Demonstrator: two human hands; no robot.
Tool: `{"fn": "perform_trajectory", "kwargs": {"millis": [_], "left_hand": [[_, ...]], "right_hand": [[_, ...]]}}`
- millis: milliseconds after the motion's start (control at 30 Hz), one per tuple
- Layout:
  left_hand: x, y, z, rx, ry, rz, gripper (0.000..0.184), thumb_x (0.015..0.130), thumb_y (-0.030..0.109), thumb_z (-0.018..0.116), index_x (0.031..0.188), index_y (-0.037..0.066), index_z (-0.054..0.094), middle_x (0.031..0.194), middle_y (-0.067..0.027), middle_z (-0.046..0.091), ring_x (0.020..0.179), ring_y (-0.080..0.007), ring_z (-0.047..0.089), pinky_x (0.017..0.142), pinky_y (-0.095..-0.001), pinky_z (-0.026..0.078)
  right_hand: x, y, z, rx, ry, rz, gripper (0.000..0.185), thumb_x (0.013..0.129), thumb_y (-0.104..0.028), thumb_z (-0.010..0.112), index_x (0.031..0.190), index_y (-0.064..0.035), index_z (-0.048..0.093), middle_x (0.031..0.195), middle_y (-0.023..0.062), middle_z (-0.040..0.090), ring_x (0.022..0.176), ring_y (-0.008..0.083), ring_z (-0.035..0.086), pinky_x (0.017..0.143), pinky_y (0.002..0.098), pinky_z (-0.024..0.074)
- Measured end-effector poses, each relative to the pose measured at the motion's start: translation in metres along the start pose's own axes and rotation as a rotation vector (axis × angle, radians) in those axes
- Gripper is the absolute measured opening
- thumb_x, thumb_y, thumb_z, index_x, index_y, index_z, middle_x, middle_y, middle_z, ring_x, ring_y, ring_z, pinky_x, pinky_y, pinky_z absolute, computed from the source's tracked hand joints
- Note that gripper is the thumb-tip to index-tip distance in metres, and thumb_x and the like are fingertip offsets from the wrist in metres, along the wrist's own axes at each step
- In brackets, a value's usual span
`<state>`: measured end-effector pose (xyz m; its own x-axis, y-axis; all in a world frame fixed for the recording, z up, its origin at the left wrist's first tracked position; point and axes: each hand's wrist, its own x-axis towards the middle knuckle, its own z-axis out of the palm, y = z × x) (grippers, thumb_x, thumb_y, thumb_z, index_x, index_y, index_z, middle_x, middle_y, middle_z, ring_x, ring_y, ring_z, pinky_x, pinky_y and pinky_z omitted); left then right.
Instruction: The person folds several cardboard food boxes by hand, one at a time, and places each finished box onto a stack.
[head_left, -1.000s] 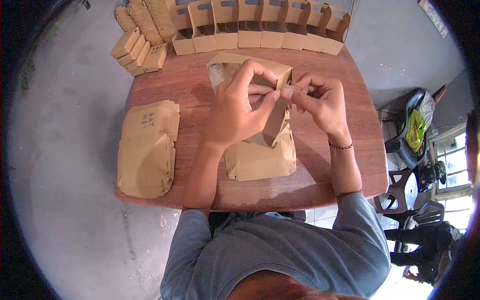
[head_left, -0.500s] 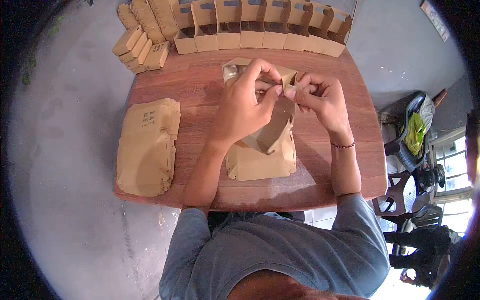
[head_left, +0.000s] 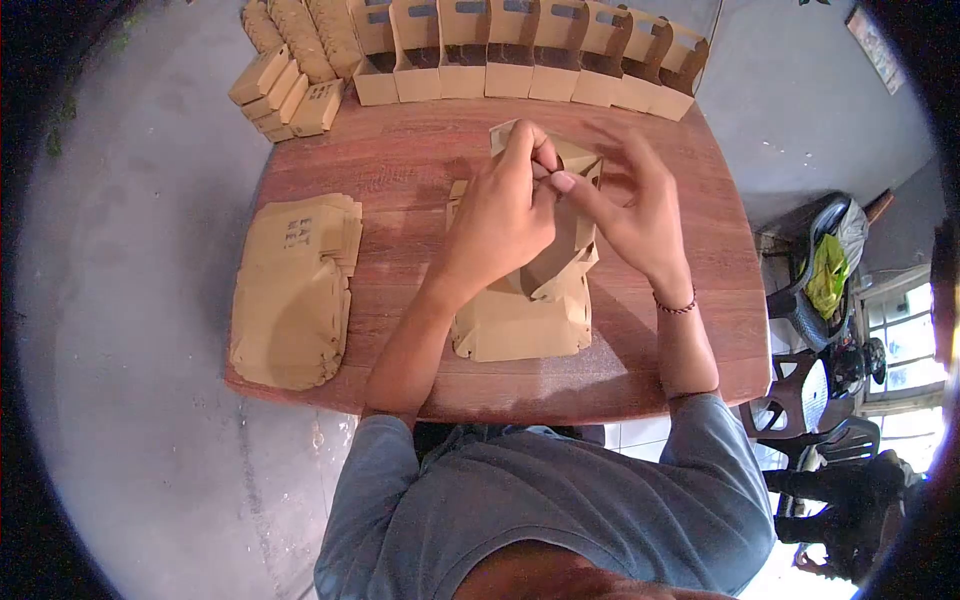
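A partly folded brown cardboard box [head_left: 552, 262] is held at an angle above the table's middle. My left hand [head_left: 505, 215] is closed, pinching the box near its upper edge. The fingers of my right hand [head_left: 640, 215] are apart and smeared by motion; its thumb reaches over to the left fingertips at the box. Whether that thumb presses on the cardboard is hard to see. Beneath the box lie flat cardboard blanks [head_left: 520, 330], partly covered by it and my left hand.
Flat blanks printed "EAT ME" [head_left: 290, 300] lie at the table's left. Folded window-front boxes [head_left: 510, 75] line the far edge. Small closed boxes [head_left: 270, 95] and more stacked cardboard [head_left: 300, 40] stand at the far left. Chairs [head_left: 800, 390] are off to the right.
My right hand has loosened from its pinch, its fingers now spread upward. My left hand and the box have shifted and turned slightly, uncovering more of the blanks' left side.
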<state>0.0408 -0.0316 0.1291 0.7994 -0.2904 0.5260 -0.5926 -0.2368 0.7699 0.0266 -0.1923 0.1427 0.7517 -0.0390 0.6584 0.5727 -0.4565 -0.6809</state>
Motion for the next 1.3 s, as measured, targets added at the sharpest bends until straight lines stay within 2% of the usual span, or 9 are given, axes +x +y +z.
{"fn": "perform_trajectory", "kwargs": {"millis": [100, 233, 300, 633, 833, 1000, 1100, 1233, 1300], "left_hand": [[0.000, -0.001, 0.005, 0.085, 0.054, 0.032, 0.027, 0.090, -0.003, 0.062, 0.105, 0.004, 0.041, 0.091, -0.0130, 0.061, 0.087, -0.0239, 0.066, 0.078, -0.0359, 0.051], [-0.001, 0.005, 0.006, 0.099, 0.048, -0.019, 0.031, 0.089, -0.005, 0.061, 0.110, 0.004, 0.040, 0.095, -0.0168, 0.064, 0.089, -0.0273, 0.069, 0.077, -0.0377, 0.052], [0.000, 0.001, 0.009, 0.069, 0.051, 0.069, 0.033, 0.087, -0.006, 0.057, 0.111, 0.003, 0.035, 0.090, -0.0218, 0.064, 0.087, -0.0433, 0.066, 0.071, -0.0511, 0.049], [-0.001, 0.003, 0.011, 0.152, 0.101, 0.026, 0.033, 0.087, -0.003, 0.059, 0.110, 0.003, 0.036, 0.086, -0.0209, 0.065, 0.082, -0.0435, 0.066, 0.069, -0.0523, 0.048], [-0.001, 0.003, 0.018, 0.258, 0.140, 0.072, 0.033, 0.086, -0.002, 0.062, 0.108, 0.003, 0.039, 0.085, -0.0197, 0.064, 0.080, -0.0421, 0.065, 0.067, -0.0512, 0.049], [0.003, -0.003, 0.019, 0.055, 0.222, 0.179, 0.023, 0.084, 0.000, 0.066, 0.102, 0.003, 0.052, 0.087, -0.0156, 0.068, 0.074, -0.0335, 0.068, 0.067, -0.0436, 0.052], [0.001, 0.002, 0.016, -0.028, 0.196, 0.118, 0.011, 0.086, 0.002, 0.063, 0.098, 0.002, 0.063, 0.090, -0.0137, 0.070, 0.071, -0.0298, 0.068, 0.067, -0.0401, 0.053], [-0.002, 0.004, 0.011, -0.105, 0.076, -0.030, 0.015, 0.087, 0.002, 0.059, 0.099, 0.001, 0.068, 0.092, -0.0140, 0.070, 0.075, -0.0308, 0.068, 0.071, -0.0398, 0.053], [-0.001, 0.005, 0.010, -0.072, 0.059, 0.121, 0.019, 0.086, 0.002, 0.058, 0.102, -0.001, 0.068, 0.098, -0.0164, 0.069, 0.087, -0.0323, 0.066, 0.076, -0.0403, 0.052]], "right_hand": [[-0.001, 0.010, -0.004, 0.048, -0.193, 0.218, 0.036, 0.081, -0.017, 0.080, 0.112, -0.0021, 0.071, 0.094, 0.0121, 0.073, 0.084, 0.0150, 0.070, 0.073, 0.0295, 0.0557], [-0.005, 0.021, 0.000, 0.130, -0.158, 0.177, 0.030, 0.083, -0.012, 0.074, 0.111, -0.0037, 0.072, 0.093, 0.0122, 0.073, 0.085, 0.0152, 0.070, 0.074, 0.0304, 0.0564], [-0.006, 0.017, -0.001, 0.101, -0.168, 0.231, 0.026, 0.083, -0.008, 0.070, 0.109, -0.0023, 0.073, 0.092, 0.0130, 0.073, 0.084, 0.0160, 0.071, 0.074, 0.0311, 0.0570], [-0.007, 0.019, 0.004, 0.059, -0.092, 0.099, 0.026, 0.082, -0.009, 0.070, 0.106, -0.0030, 0.073, 0.092, 0.0137, 0.073, 0.079, 0.0189, 0.070, 0.071, 0.0300, 0.0549], [-0.007, 0.023, 0.004, 0.118, -0.116, 0.145, 0.029, 0.082, -0.008, 0.070, 0.110, -0.0030, 0.072, 0.096, 0.0121, 0.073, 0.083, 0.0140, 0.070, 0.073, 0.0295, 0.0554], [-0.004, 0.021, 0.000, 0.412, -0.126, 0.220, 0.030, 0.087, -0.001, 0.064, 0.117, 0.0033, 0.067, 0.108, 0.0089, 0.072, 0.094, 0.0131, 0.067, 0.082, 0.0263, 0.0553], [-0.001, 0.019, -0.005, 0.477, -0.149, 0.291, 0.030, 0.090, -0.001, 0.064, 0.119, 0.0047, 0.066, 0.115, 0.0091, 0.070, 0.096, 0.0119, 0.066, 0.081, 0.0246, 0.0544], [0.002, 0.012, -0.010, 0.487, -0.157, 0.366, 0.028, 0.091, -0.002, 0.066, 0.119, 0.0039, 0.066, 0.121, 0.0097, 0.068, 0.097, 0.0091, 0.064, 0.079, 0.0232, 0.0536], [0.002, 0.010, -0.009, 0.557, -0.139, 0.349, 0.028, 0.092, -0.002, 0.066, 0.119, 0.0027, 0.067, 0.121, 0.0091, 0.069, 0.093, 0.0067, 0.063, 0.075, 0.0221, 0.0525]]}}
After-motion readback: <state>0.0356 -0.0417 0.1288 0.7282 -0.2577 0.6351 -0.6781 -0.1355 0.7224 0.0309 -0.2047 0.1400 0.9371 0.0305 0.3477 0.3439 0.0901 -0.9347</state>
